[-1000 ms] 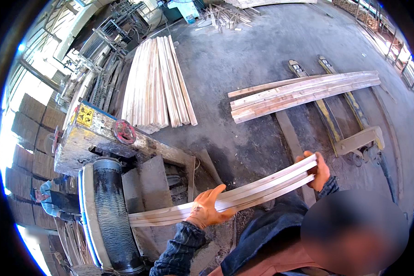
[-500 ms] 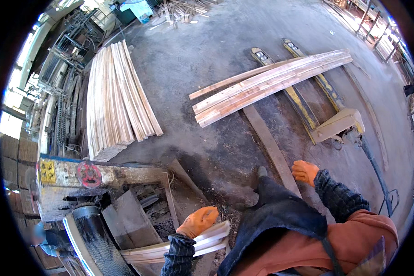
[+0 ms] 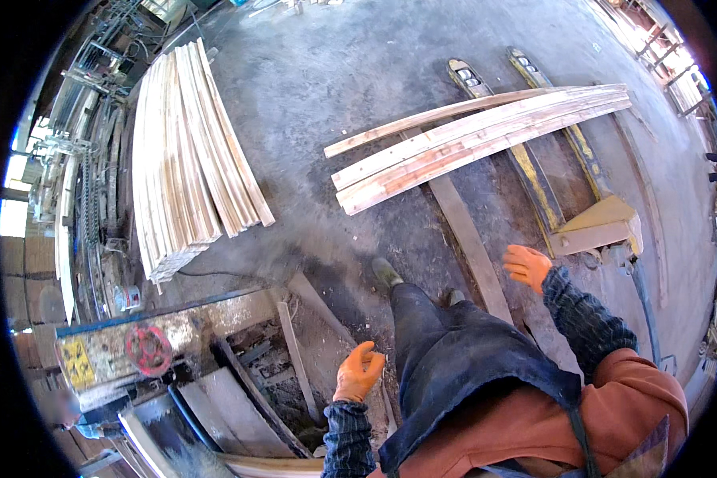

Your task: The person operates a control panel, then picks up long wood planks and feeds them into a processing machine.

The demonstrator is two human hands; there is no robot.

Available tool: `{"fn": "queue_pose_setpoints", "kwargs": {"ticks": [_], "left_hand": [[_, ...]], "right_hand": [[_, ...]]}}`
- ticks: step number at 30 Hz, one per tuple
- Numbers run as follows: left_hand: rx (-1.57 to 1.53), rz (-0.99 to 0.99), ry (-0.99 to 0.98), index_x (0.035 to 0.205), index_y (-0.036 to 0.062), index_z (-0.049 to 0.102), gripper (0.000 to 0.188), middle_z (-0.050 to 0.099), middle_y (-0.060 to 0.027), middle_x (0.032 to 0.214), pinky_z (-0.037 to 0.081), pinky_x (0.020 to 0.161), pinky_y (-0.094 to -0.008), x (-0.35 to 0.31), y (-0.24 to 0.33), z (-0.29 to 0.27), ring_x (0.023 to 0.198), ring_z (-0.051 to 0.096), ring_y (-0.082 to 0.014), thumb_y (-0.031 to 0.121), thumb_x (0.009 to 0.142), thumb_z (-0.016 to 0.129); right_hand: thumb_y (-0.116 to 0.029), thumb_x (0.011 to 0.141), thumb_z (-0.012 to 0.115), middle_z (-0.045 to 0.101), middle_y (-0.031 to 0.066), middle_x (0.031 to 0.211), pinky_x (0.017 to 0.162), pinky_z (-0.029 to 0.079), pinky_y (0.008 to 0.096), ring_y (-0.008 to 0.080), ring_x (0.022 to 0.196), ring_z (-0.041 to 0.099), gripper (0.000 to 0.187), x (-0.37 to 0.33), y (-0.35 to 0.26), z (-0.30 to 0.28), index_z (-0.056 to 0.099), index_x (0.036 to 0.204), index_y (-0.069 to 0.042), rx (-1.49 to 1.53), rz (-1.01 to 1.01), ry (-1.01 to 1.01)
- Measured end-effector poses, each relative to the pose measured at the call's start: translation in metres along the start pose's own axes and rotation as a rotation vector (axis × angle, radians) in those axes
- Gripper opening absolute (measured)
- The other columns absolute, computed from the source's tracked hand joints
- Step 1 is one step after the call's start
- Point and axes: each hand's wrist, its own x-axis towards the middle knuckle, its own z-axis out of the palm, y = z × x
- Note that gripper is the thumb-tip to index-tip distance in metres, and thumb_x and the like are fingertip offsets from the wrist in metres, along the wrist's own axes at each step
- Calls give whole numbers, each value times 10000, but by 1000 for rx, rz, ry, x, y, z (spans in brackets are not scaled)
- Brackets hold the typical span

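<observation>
My left hand [image 3: 360, 372], in an orange glove, hovers beside the woodworking machine with its fingers loosely bent and apart, holding nothing. Just below it, light wooden boards [image 3: 271, 466] lie on the machine at the lower edge, mostly cut off by the picture and partly behind my sleeve. My right hand [image 3: 527, 268], gloved alike, is held out in the air over the floor, fingers slightly curved and nothing in them. Nearest to it are a long flat beam [image 3: 472, 247] on the floor and the beige pallet jack [image 3: 597, 227]. A few planks [image 3: 470, 155] lie across that jack's yellow-edged forks.
A large stack of boards [image 3: 179, 151] stands at the left. The machine [image 3: 207, 323], with a red handwheel [image 3: 148, 350], fills the lower left. Racks and a chain [image 3: 93, 199] line the left wall. A person [image 3: 88, 426] is partly visible at the lower left.
My left hand has moved right, away from the boards on the machine, which have slid down toward the lower edge. One foot has stepped forward. My right hand stays empty and nearly in place.
</observation>
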Motion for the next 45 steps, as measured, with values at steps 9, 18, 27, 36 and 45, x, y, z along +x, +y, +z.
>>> {"fn": "queue_pose_setpoints", "kwargs": {"ticks": [9, 18, 27, 36, 45], "left_hand": [[-60, -77, -90, 1368, 17, 585, 525, 696, -148, 1202, 532, 945, -353, 233, -48, -67, 1085, 667, -215, 281, 939, 729], [-310, -103, -213, 1234, -28, 649, 408, 694, -73, 1089, 496, 954, -310, 573, -104, -73, 1041, 630, -159, 230, 932, 739], [-400, -23, 134, 1303, 23, 603, 480, 647, -93, 1204, 493, 911, -315, 826, -104, -37, 1080, 610, -207, 304, 937, 734], [-660, -331, -36, 1322, 3, 588, 605, 655, -96, 1250, 503, 951, -385, 879, -99, -19, 1104, 622, -243, 414, 905, 742], [-668, -365, 30, 1295, -5, 614, 472, 659, -92, 1211, 490, 955, -358, 837, -64, -11, 1084, 608, -206, 329, 965, 667]], "right_hand": [[-521, 957, 653, 520, 185, 1497, 1110, 447, 458, 346, 1336, 543, 746, 180, -52, 150, 421, 1515, -83, -70, 249, 119], [-493, 994, 605, 527, 165, 1493, 1087, 452, 448, 318, 1340, 544, 688, 319, -82, 194, 447, 1508, -64, -80, 302, 277], [-344, 1059, 507, 487, 160, 1454, 1133, 399, 434, 311, 1384, 465, 572, 582, -37, 132, 354, 1534, -65, 70, -14, 250], [-238, 984, 668, 603, 69, 1240, 931, 491, 415, 223, 1120, 582, 420, 765, -13, 193, 517, 1350, -96, 13, -298, 823], [-411, 915, 752, 659, 62, 1245, 908, 573, 501, 284, 1083, 662, 514, 730, -31, 183, 564, 1331, -174, 995, -137, 505]]}}
